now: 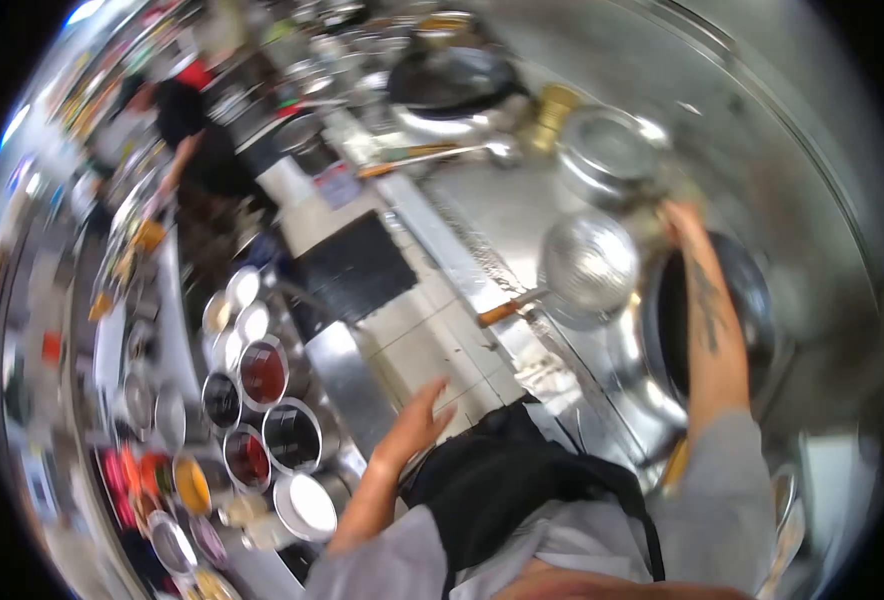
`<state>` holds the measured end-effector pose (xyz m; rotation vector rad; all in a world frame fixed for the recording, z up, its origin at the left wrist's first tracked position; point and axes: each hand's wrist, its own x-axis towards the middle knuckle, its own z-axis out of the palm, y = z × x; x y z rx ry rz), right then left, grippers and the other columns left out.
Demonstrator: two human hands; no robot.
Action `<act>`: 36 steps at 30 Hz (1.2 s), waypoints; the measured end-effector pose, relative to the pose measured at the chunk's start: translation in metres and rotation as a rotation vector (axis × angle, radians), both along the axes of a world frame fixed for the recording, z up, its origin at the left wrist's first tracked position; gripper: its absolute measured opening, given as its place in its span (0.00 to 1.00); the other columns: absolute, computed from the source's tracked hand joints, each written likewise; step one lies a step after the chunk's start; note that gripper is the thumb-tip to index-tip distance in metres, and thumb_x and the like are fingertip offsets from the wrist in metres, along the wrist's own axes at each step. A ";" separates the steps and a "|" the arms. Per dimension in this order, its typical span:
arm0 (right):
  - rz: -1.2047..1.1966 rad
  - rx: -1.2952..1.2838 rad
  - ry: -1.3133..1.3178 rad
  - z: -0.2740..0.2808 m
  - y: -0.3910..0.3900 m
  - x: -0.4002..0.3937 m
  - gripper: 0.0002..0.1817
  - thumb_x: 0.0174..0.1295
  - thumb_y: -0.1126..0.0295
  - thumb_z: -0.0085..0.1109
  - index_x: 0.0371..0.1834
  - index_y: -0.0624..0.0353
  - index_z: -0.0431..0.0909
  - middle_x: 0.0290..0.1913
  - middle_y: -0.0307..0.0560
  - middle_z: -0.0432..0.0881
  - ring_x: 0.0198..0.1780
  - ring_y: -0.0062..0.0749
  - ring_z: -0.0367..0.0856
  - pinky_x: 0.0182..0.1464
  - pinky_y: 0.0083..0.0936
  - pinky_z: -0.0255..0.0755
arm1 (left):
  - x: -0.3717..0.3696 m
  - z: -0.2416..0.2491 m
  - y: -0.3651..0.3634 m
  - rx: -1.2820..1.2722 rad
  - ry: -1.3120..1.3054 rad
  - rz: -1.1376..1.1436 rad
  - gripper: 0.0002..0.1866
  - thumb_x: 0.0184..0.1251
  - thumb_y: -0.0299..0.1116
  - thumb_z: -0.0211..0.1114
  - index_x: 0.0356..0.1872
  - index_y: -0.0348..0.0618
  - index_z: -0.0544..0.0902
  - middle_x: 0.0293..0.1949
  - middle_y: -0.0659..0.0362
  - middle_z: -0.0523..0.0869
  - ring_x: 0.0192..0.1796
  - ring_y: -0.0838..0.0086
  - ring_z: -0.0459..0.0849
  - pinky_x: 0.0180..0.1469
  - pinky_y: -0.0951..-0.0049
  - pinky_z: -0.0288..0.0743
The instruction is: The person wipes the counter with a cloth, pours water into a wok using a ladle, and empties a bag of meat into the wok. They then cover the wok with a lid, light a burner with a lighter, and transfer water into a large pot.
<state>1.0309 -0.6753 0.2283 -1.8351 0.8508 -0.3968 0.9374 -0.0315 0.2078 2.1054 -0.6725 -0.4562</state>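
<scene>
My right hand [680, 222] reaches over the steel stove top, between a round metal pot [610, 150] and a large dark wok [674, 320]. Its fingers look closed, but blur hides what they may hold. A perforated round strainer [590, 262] with a wooden handle [510, 308] lies left of the wok. My left hand [420, 425] hangs in the air above the floor, in front of my black apron, fingers apart and holding nothing.
Round containers of red sauce [264, 373] and dark liquid [292, 436] stand on the left counter. A ladle [502, 150] lies near a second wok [452, 80]. Another person [197, 135] in dark clothing stands at the upper left. A black mat [354, 268] covers floor tiles.
</scene>
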 end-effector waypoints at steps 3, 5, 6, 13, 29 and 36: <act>-0.065 0.107 0.112 0.026 0.047 0.037 0.08 0.52 0.71 0.59 0.23 0.63 0.73 0.16 0.44 0.73 0.14 0.30 0.73 0.11 0.29 0.61 | -0.023 0.018 0.007 0.286 0.423 -0.274 0.27 0.63 0.41 0.62 0.59 0.36 0.72 0.53 0.40 0.79 0.56 0.50 0.78 0.58 0.61 0.71; -0.066 -0.010 0.086 0.023 0.069 0.052 0.11 0.51 0.71 0.58 0.15 0.64 0.73 0.11 0.46 0.70 0.09 0.34 0.67 0.10 0.31 0.56 | -0.036 -0.003 0.019 0.300 0.347 -0.286 0.27 0.64 0.42 0.61 0.60 0.37 0.72 0.51 0.40 0.80 0.55 0.50 0.78 0.58 0.61 0.71; -0.016 0.088 -0.005 0.006 0.058 0.059 0.08 0.49 0.74 0.58 0.17 0.66 0.74 0.12 0.47 0.72 0.10 0.33 0.68 0.10 0.30 0.56 | -0.037 -0.010 0.023 0.305 0.305 -0.284 0.27 0.64 0.42 0.61 0.60 0.38 0.72 0.50 0.40 0.80 0.54 0.50 0.79 0.57 0.61 0.71; 0.072 1.469 -0.668 0.022 0.039 0.053 0.03 0.52 0.78 0.55 0.26 0.62 0.71 0.25 0.42 0.72 0.25 0.31 0.73 0.28 0.25 0.66 | -0.007 -0.010 0.012 0.262 0.198 -0.058 0.26 0.63 0.37 0.62 0.60 0.35 0.71 0.53 0.39 0.78 0.55 0.48 0.77 0.58 0.58 0.70; 0.086 1.364 -0.734 0.147 0.117 -0.285 0.16 0.62 0.76 0.48 0.50 0.75 0.64 0.29 0.39 0.72 0.25 0.19 0.74 0.24 0.17 0.66 | -0.037 0.029 -0.222 -0.403 -0.249 -0.612 0.19 0.58 0.24 0.63 0.51 0.29 0.75 0.49 0.39 0.78 0.52 0.45 0.76 0.56 0.56 0.70; -0.213 1.124 -0.369 0.128 0.127 -0.381 0.12 0.58 0.72 0.51 0.43 0.64 0.68 0.25 0.33 0.74 0.19 0.17 0.72 0.18 0.17 0.62 | -0.130 0.019 -0.367 -0.282 -0.615 -0.956 0.12 0.60 0.31 0.62 0.41 0.33 0.78 0.38 0.46 0.79 0.46 0.54 0.76 0.50 0.58 0.69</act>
